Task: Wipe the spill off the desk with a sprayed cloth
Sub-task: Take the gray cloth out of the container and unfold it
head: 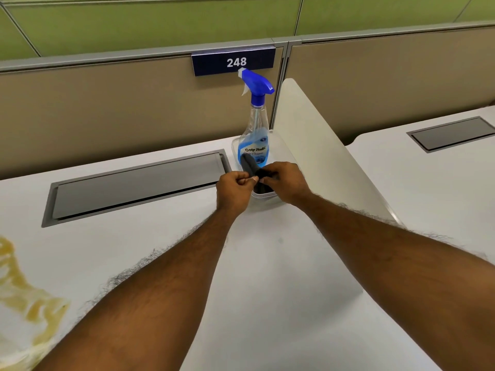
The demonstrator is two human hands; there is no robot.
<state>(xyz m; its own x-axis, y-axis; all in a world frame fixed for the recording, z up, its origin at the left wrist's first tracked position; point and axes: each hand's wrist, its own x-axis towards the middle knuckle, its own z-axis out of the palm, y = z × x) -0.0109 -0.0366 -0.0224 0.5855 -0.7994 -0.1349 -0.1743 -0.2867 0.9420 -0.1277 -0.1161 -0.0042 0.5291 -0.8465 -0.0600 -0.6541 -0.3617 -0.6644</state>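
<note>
Fingers [248, 180] of the left hand [235, 187] pinched one end of the dark cloth [247, 164], and the right hand [288, 180] gripped the same cloth just beside them. Both hands were curled tight on the fabric and held nothing else. The cloth ran between the two hands and trailed down into a clear tub [263, 194] at the far right of the bench [267, 263]. A spray bottle [254, 137] stood upright just behind the cloth, apparently in the same tub. The cloth looked soft, light and limp, so it would likely sag wherever it was unsupported. Taking an edge or corner in each hand seemed the sensible way to spread it flat for spraying. The bottle looked like light plastic, best held round its neck under the blue trigger. A yellowish spill [29, 298] lay at the near left of the bench, well apart from both hands and the cloth.
</note>
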